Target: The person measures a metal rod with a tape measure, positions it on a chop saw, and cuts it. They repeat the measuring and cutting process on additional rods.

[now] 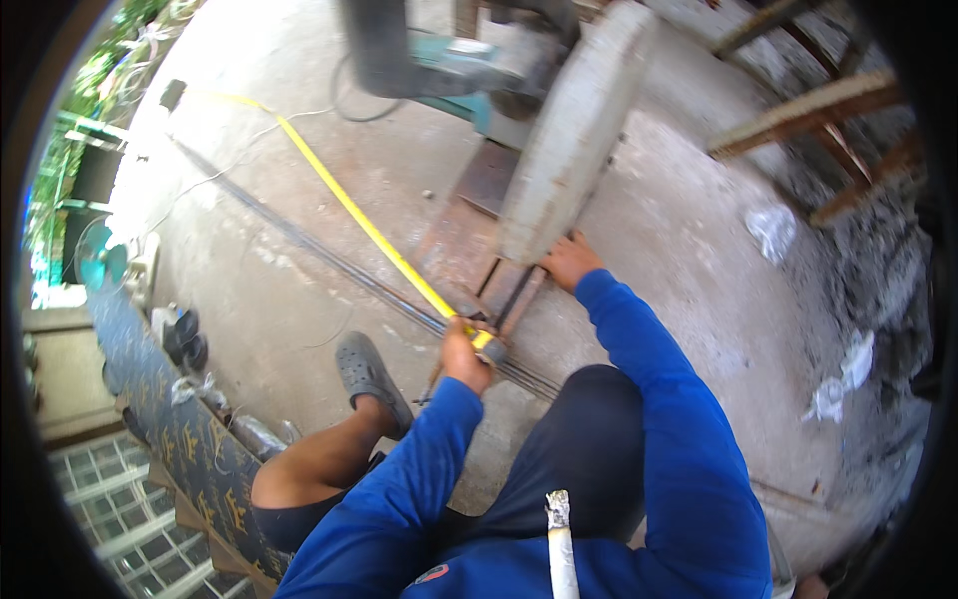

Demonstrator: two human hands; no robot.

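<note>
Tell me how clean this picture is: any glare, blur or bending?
Head view: glare bleaches the floor at upper left, washing out the tape's far end; head view: the board looks bowed near the dark fisheye rim; head view: slightly soft, but left hand and right hand are readable.

No word or number can be read anywhere. The long dark panel (182, 434) at the left bears a repeated gold emblem, its fine detail too small to tell. A small, mostly reddish oval mark (432, 574) sits on the blue top (619, 564), unreadable. On the yellow tape measure (362, 222), any markings are too blurred.
</note>
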